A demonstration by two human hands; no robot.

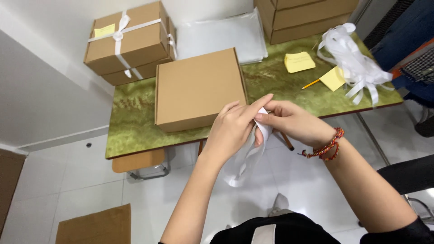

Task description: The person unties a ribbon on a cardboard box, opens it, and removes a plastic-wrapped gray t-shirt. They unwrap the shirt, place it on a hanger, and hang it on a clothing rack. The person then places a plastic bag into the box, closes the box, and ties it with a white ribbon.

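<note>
- Left hand (233, 129): I see it raised in front of the near edge of the table (135, 131), fingers curled round a white ribbon (246, 156), just below the near right corner of the plain cardboard box (199, 88).
- Right hand (289, 122): it meets the left hand, thumb and fingers pinched on the upper end of the same ribbon; a red braided bracelet (327, 147) sits on its wrist.
- White ribbon: held between both hands, its loose end hanging below them over the white floor, clear of the box.
- Plain cardboard box: closed, lying flat on the green table, untied; I take it as my landmark.
- Tied boxes (129, 43): behind and left of the landmark box, two stacked, bound with white ribbon, a yellow note on top.
- Clear plastic bags (224, 34): directly behind the landmark box.
- Further boxes (307, 18): behind and right of it, stacked.
- Yellow note pad (299, 62), a loose yellow note (333, 78) and a pencil (311, 84): right of the landmark box.
- Heap of ribbon (355, 61): farthest right, at the table's end.
</note>
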